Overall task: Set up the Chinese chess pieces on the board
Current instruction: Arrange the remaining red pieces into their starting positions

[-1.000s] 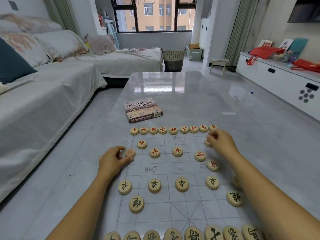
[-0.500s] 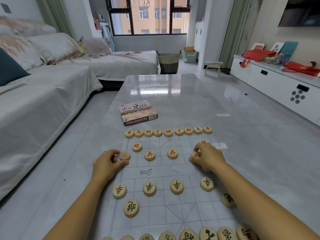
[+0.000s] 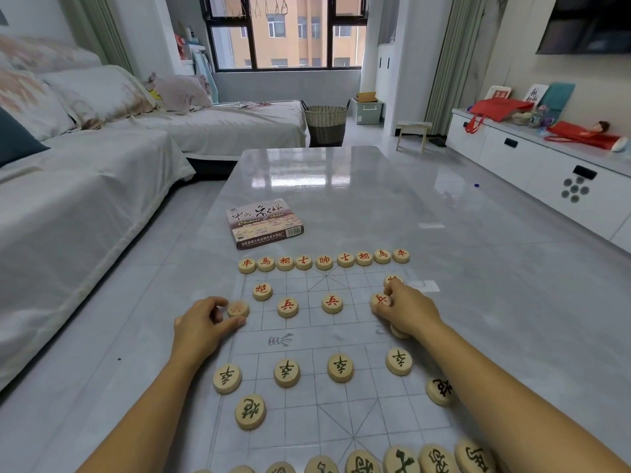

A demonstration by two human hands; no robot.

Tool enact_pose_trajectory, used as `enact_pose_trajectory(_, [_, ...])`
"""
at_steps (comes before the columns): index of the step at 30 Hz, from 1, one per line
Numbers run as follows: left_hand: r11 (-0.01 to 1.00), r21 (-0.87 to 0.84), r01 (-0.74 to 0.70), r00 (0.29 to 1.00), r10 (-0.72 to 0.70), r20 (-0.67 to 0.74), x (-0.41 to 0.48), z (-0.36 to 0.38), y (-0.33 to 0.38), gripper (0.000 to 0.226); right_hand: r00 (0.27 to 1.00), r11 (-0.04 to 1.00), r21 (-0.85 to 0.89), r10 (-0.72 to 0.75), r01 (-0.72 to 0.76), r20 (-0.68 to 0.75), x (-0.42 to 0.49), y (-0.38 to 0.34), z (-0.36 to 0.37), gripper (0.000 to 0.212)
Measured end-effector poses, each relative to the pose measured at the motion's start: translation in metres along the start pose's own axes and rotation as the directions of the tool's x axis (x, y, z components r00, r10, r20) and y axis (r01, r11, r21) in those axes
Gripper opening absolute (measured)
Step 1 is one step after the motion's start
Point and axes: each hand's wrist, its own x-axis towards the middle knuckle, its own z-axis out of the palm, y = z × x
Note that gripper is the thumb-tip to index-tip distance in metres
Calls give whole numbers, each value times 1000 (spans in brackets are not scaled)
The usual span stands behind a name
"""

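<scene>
Your single head camera looks forward and down, close over the board (image 3: 324, 363) on the tabletop (image 3: 358, 199). Wide angle; far end faces the window (image 3: 285, 32).

The table (image 3: 341, 186) is bare from its far edge down to the game box (image 3: 264, 223), which sits near the left edge. Behind the red back row (image 3: 323, 261), the right side stays open. Mid-board, the river strip (image 3: 317, 339) lies unoccupied between the soldier rows.
</scene>
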Motion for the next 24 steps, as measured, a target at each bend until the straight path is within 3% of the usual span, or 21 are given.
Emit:
enact_pose_trajectory(3, [1000,0,2,1000,-2,-1,0,0,0,42,995,1000,-23,11,-13,-104,-1,-7,7,34])
enact_pose_trajectory(10, [1000,-9,2,1000,-2,-3,0,0,0,42,993,999,-34,21,-25,-120,-1,-9,8,56])
enact_pose_trajectory(16, [1000,-1,6,1000,-6,4,1,0,-1,43,995,999,-50,-14,9,-102,0,-9,8,37])
enact_pose_trajectory(24, [1000,0,2,1000,-2,0,1,0,0,43,993,999,-42,2,-7,-121,0,-8,9,34])
